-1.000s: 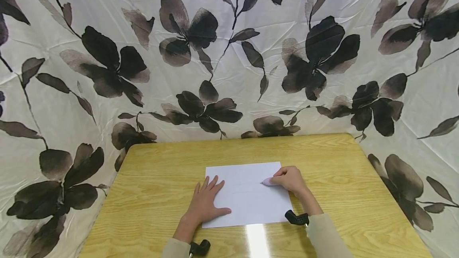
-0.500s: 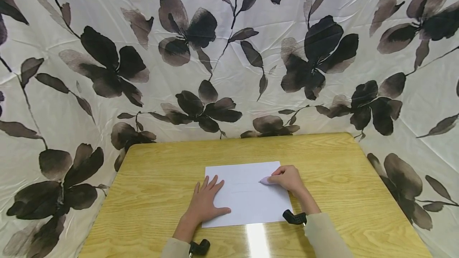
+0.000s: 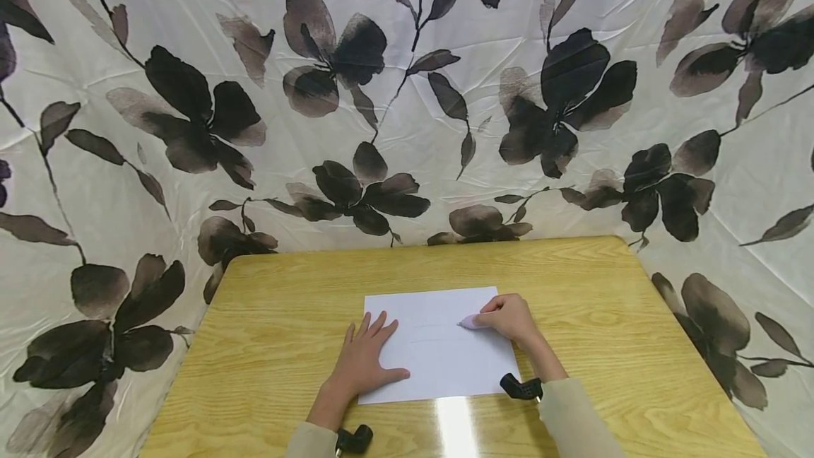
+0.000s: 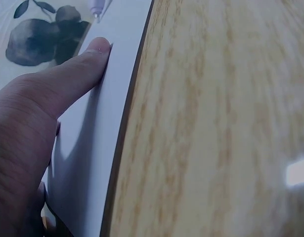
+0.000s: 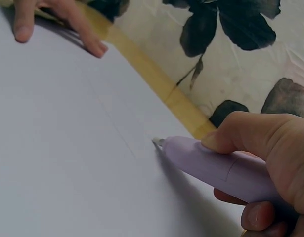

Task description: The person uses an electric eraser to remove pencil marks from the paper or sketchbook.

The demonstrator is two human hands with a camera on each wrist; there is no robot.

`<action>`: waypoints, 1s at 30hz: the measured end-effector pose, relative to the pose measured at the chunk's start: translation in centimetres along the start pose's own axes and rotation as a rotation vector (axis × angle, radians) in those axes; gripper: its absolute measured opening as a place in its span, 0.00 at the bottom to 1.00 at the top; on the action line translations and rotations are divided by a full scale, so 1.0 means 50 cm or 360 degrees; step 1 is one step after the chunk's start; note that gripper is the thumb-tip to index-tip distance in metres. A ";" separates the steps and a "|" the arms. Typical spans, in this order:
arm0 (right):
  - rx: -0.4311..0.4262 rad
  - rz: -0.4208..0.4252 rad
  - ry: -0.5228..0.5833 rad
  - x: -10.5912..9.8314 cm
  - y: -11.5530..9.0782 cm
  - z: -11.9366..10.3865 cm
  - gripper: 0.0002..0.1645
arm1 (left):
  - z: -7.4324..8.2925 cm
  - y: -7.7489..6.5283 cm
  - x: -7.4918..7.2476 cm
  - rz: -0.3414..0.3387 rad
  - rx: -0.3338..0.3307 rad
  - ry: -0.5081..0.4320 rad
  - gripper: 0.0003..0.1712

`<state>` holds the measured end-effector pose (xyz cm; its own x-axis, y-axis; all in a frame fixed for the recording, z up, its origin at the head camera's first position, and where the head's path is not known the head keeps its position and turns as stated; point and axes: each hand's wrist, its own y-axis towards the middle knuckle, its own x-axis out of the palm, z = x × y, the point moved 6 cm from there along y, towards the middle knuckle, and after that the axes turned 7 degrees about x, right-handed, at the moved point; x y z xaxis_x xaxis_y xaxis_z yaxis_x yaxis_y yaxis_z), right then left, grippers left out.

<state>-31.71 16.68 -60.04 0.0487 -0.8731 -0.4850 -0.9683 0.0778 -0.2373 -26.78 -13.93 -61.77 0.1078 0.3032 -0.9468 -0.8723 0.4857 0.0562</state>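
Wooden table, yellowish grain, clock centred on the sheet, 12 at the far side. Nearest me: light glare between 5 and 6, pale left sleeve at 8, pale right sleeve at 4, plus black wrist cameras on both arms. Then white sheet, flat on the tabletop, slightly skewed. Left hand between 8 and 9, wide open, fingers spread straight, thumb aimed toward 3, resting on the paper's edge, gripping nothing. Two faint lines run roughly 9 to 3, near the middle of the page. Right hand between 2 and 3: closed grip, fingers curled round a light-purple pen, thumb pressed along its body. Pen sits over the sheet at 2, tilted low, metallic tip toward 9; touching or just above, can't tell. Farthest back, past the table's rounded corners, white cloth with dark flowers, wrinkled, spans 10 through 2.
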 end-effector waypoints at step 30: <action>0.0047 0.0019 0.0004 0.004 0.001 -0.005 0.12 | -0.009 0.001 0.008 -0.0002 0.0005 -0.0028 0.60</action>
<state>-31.79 16.41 -59.93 0.0369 -0.8732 -0.4860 -0.9611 0.1021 -0.2565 -26.98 -14.15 -62.27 0.1172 0.3172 -0.9411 -0.8709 0.4883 0.0561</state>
